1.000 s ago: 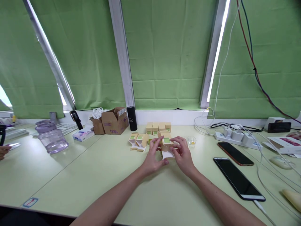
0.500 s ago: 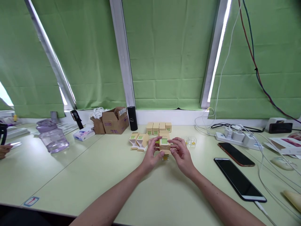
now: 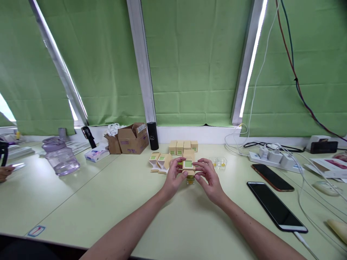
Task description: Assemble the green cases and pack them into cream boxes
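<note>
A small kraft cardboard box (image 3: 189,165) with a green label is held between my two hands, above the table. My left hand (image 3: 172,177) grips its left side with thumb and fingers. On the other side, the fingers of my right hand (image 3: 209,178) are curled against the box. Just below the box shows a small clear jar (image 3: 190,180) with something yellow in it. To the left stand flattened or part-folded small boxes (image 3: 162,162) with green labels. Behind my hands several matching boxes (image 3: 180,147) form a row. Clear jars (image 3: 221,162) with yellow bits sit beyond my right hand.
A black cylinder (image 3: 153,136) and an open brown carton (image 3: 133,139) stand by the wall. Farther left is a purple water jug (image 3: 61,159). On the right lie two phones (image 3: 276,206), a power strip (image 3: 273,160) and loose cables. Another person's hand (image 3: 5,173) shows at the far left.
The box has shifted slightly, its top tilting a little, and more of the jar shows beneath it. My hands have hardly moved.
</note>
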`<state>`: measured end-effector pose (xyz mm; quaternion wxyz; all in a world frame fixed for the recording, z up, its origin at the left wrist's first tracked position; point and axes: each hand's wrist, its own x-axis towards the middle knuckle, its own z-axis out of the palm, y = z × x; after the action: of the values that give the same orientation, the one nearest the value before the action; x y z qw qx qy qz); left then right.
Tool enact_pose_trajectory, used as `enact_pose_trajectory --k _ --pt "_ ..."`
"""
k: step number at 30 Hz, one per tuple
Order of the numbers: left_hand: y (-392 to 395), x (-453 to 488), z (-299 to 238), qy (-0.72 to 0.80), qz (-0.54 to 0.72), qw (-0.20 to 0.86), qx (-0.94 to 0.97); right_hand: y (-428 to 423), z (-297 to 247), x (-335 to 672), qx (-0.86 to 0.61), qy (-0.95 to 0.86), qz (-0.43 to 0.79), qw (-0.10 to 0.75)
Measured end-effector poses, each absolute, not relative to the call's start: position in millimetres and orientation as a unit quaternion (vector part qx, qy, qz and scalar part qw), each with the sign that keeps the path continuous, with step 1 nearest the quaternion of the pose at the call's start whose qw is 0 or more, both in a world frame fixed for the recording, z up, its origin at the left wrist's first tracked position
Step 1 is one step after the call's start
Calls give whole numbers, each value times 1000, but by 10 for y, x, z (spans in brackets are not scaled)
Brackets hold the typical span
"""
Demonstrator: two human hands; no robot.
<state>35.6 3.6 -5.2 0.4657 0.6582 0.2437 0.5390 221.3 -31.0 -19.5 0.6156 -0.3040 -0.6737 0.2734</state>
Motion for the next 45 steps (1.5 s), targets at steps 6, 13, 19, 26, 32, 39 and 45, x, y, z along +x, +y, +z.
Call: enact_pose_trajectory --k 6,13,19,26,32,39,45 --pt "44 356 -68 252 538 454 664 -306 -208 2211 -301 -679 265 615" --pt "56 352 -83 256 538 438 673 -311 -201 2197 -305 -676 258 619" --pt "56 351 -84 268 538 420 680 -314 -197 2194 -308 -675 256 619" --pt "67 353 -100 279 537 403 686 -318 -190 2188 -311 -676 254 617" --pt "37 362 -70 284 534 393 692 -306 -199 2181 -320 -672 240 623" --pt "12 331 -56 246 521 403 711 -281 -215 2187 -321 -669 234 628" --pt "30 355 -70 263 535 380 708 -287 -204 2178 -320 -669 236 628"
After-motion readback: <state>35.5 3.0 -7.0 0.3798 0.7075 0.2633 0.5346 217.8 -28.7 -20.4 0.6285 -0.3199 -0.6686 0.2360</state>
